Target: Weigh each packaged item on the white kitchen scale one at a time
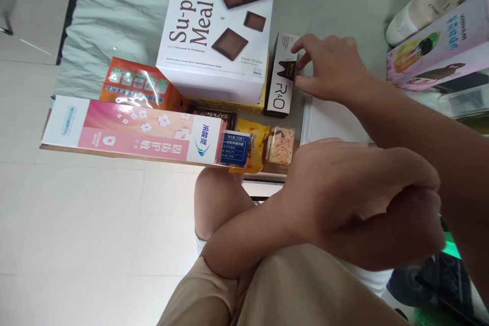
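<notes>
My right hand (324, 66) reaches in from the right with its fingers apart. Its fingertips meet the right edge of a slim black-and-white R&O box (282, 76), without wrapping round it. That box stands against a large white Su-per Meal box (217, 30). Close to the camera, my left hand (362, 204) is curled closed above my lap; its inner side is hidden. Left of the hands lie a long pink-and-white toothpaste box (133, 130), an orange package (133, 84), a yellow snack packet (252, 145) and a small clear-wrapped snack (280, 146).
A white flat object (332, 119) lies partly under my right arm. To the right are a pink box (439, 43) and a pale bottle (420, 15). The green-covered table (114, 10) ends at the left, above a tiled floor (76, 224).
</notes>
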Available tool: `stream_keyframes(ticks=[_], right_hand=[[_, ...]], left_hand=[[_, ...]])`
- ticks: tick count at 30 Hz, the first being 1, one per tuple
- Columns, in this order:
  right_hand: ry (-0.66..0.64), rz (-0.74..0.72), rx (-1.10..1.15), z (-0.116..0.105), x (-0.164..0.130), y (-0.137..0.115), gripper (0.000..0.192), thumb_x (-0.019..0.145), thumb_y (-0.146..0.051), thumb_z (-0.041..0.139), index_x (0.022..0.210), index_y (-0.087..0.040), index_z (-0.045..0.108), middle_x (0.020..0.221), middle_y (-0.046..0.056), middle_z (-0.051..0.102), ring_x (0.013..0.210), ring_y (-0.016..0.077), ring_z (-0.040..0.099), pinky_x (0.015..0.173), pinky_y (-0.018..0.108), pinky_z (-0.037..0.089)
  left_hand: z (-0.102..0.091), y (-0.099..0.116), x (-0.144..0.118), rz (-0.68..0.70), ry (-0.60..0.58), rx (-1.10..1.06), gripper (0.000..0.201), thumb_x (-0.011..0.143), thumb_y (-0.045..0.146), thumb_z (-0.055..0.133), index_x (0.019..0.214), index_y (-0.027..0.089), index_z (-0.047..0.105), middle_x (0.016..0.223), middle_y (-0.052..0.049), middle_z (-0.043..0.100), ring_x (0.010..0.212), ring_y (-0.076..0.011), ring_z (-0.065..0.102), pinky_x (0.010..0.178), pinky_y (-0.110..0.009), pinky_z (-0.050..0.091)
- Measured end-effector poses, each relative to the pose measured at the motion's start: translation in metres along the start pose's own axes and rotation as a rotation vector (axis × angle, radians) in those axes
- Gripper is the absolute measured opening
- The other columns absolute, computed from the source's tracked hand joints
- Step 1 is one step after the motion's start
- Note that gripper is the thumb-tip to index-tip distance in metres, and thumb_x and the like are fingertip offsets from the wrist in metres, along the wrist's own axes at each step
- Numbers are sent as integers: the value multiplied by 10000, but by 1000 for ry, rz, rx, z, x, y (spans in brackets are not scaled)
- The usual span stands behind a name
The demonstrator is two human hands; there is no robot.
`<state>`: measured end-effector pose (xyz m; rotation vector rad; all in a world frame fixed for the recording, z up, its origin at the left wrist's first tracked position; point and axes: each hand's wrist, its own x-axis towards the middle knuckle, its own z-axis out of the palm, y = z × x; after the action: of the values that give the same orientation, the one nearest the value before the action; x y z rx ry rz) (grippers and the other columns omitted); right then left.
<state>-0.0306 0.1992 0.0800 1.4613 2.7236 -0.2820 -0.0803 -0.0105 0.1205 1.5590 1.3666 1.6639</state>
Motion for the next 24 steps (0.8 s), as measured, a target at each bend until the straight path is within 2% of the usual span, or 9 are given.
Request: stream_keyframes(ticks=[3,6,10,12,14,17,19,21,24], right_hand=[[38,-50,27,5,3,2,520,785,-243,732,1258,-413,599,1055,-27,809,1160,350,695,1151,681,481],[62,1,67,-2,-8,6,462,809,-315,753,1247,-370,617,1149,4,812,1207,346,700,1182,665,472],[278,72,256,-9,-71,36,416,773,-302,747,1184,-291,687,1078,42,815,1089,251,750,1101,474,553],[436,215,377,-4,-122,64,349,735,-327,719,1080,-272,729,817,9,765,836,198,737,930,400,586],[512,477,477,6,-177,96,303,732,-397,683,996,-260,740,618,-20,644,618,176,654,698,348,529],[592,835,585,20,-258,140,344,660,-353,624,990,-276,687,720,-2,705,534,174,629,587,340,487],[623,967,587,26,-302,165,347,638,-335,635,983,-298,637,892,26,771,509,173,622,553,356,475],[645,1078,562,26,-336,189,263,675,-344,651,931,-299,610,879,40,756,541,203,650,573,387,496],[740,1247,436,23,-362,231,184,715,-258,622,881,-283,549,880,74,714,789,291,759,763,483,581]], left_hand=[[0,-6,-2,-17,30,-192,264,934,150,422,738,237,576,540,48,546,473,-88,524,529,-255,516],[0,-9,-1,-10,11,-205,238,926,158,435,749,232,575,562,50,573,489,-86,541,535,-251,509],[1,-13,3,30,-19,-254,180,869,107,489,736,215,543,575,60,586,471,-63,464,524,-240,481],[4,-15,5,55,-31,-262,162,861,92,527,753,210,557,587,64,583,485,-56,434,513,-228,450],[8,-17,5,97,-48,-252,164,867,89,546,757,208,567,575,66,548,494,-55,423,499,-218,418],[17,-19,4,135,-117,-227,182,889,98,549,742,204,573,560,62,517,490,-58,425,478,-220,380],[26,-20,2,111,-183,-209,188,907,107,558,745,201,582,566,60,527,490,-58,428,485,-223,378],[38,-21,-1,102,-252,-192,188,913,97,560,759,202,587,565,66,542,482,-54,430,499,-217,392],[58,-23,-4,151,-331,-184,187,890,66,555,777,209,594,550,77,552,454,-52,434,479,-213,385]])
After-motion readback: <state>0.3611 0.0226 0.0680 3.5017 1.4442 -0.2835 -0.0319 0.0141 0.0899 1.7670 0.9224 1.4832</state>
